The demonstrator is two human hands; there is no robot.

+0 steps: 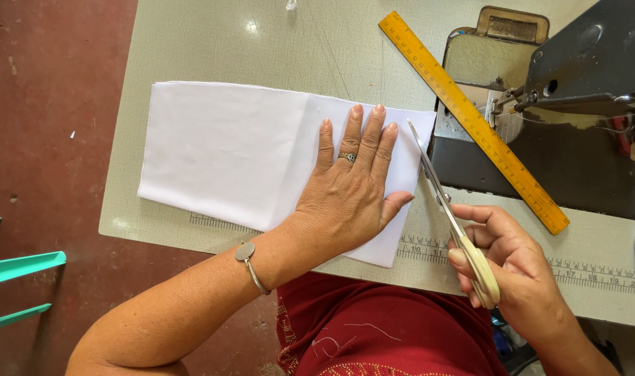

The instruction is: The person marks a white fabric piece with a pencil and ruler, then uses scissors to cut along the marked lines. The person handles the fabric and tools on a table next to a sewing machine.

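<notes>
The left hand (pixel 349 191) presses flat, fingers slightly spread, on folded white fabric (pixel 241 157) lying on the grey table (pixel 192 42). The right hand (pixel 516 268) grips cream-handled scissors (pixel 451 216), blades at the fabric's right edge. A yellow ruler (pixel 471 118) lies diagonally beyond, far right.

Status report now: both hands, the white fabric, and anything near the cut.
Left hand flat on white fabric. Right hand holds scissors, blades at fabric's right edge. Yellow ruler lies apart, beside sewing machine.

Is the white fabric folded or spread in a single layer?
Folded: the white fabric shows an overlapping layer edge beside the left hand.
</notes>
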